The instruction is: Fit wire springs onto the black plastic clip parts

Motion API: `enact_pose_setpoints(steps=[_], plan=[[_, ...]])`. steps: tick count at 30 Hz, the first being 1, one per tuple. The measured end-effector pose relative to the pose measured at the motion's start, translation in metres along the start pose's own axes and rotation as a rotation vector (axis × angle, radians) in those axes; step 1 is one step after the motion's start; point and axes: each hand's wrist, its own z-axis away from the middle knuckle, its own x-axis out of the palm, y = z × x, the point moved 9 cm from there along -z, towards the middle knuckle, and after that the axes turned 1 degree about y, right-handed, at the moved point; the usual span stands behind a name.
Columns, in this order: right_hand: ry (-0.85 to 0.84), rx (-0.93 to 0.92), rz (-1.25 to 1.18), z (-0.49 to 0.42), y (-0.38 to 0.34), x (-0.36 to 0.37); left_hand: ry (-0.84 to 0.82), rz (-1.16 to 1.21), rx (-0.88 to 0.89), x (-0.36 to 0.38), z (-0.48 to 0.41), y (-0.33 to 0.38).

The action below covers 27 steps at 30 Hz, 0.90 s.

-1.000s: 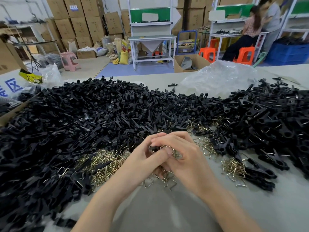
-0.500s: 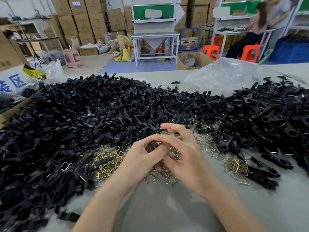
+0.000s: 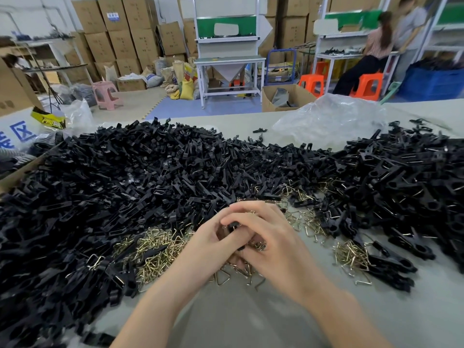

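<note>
Table (image 3: 241, 322): grey top; a bare strip lies nearest, with both forearms over it.
Left hand (image 3: 206, 247): fingers curled close together, tips gripping the clip part from the left and touching the other hand.
Right hand (image 3: 278, 249): fingers bent over the left fingertips and clamped on the same clip part; a few brass wires show under its palm.
Clip part (image 3: 234, 225): small black piece, mostly hidden, pinched between the two hands just above the table. Whether a spring sits on it cannot be told.
Springs (image 3: 155, 249): loose heap of brass wire just left of the hands; more lie beneath the hands.
Spring heap (image 3: 351, 254): smaller, right of the hands, touching black clips.
Loose parts (image 3: 120, 187): big black pile covering the left and middle of the table, behind the springs.
Clips (image 3: 414, 187): black pile on the right, with wire showing on many.
Bag (image 3: 329, 119): clear plastic, crumpled, at the table's far edge.
Box (image 3: 288, 96): open cardboard, on the floor beyond the table.
Bench (image 3: 229, 60): white frame with a green panel above.
Stools (image 3: 313, 82): orange, right of the bench.
Pink stool (image 3: 106, 92): far left.
People (image 3: 376, 43): two at a far right bench, blurred.
Cartons (image 3: 120, 33): stacked along the back wall.
</note>
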Motion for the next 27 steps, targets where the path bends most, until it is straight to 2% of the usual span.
enact_pose_setpoints(steps=[2,3,7,9,12,14,17,20,23,25,27], plan=[[0.083,0.025,-0.043,-0.005,0.005,-0.017,-0.016,0.095,-0.015,0.001,-0.001,-0.005],[0.181,0.072,-0.117,-0.009,0.013,-0.036,0.003,0.138,-0.017,0.000,-0.002,-0.006],[0.852,0.468,-0.707,0.013,0.097,-0.131,0.122,0.195,0.036,-0.012,-0.002,0.000],[0.943,0.618,-0.968,0.030,0.129,-0.134,0.195,0.196,0.064,-0.020,-0.001,0.003],[0.787,0.690,-0.991,0.028,0.129,-0.099,0.365,0.121,0.105,-0.036,0.002,0.006],[0.610,0.650,-0.841,0.015,0.112,-0.072,0.475,0.050,0.128,-0.046,0.006,0.005],[0.308,0.545,-0.566,-0.003,0.087,-0.033,0.616,-0.202,0.184,-0.060,0.012,0.010],[0.193,0.588,-0.457,0.002,0.091,-0.010,0.710,-0.419,0.220,-0.075,0.011,0.017],[0.167,0.674,-0.409,0.010,0.107,-0.004,0.665,-0.753,0.132,-0.085,-0.018,0.022],[0.176,0.682,-0.422,0.009,0.113,-0.003,0.538,-0.990,0.007,-0.089,-0.054,0.019],[0.191,0.690,-0.451,0.009,0.116,-0.002,0.402,-1.131,-0.094,-0.086,-0.088,0.015]])
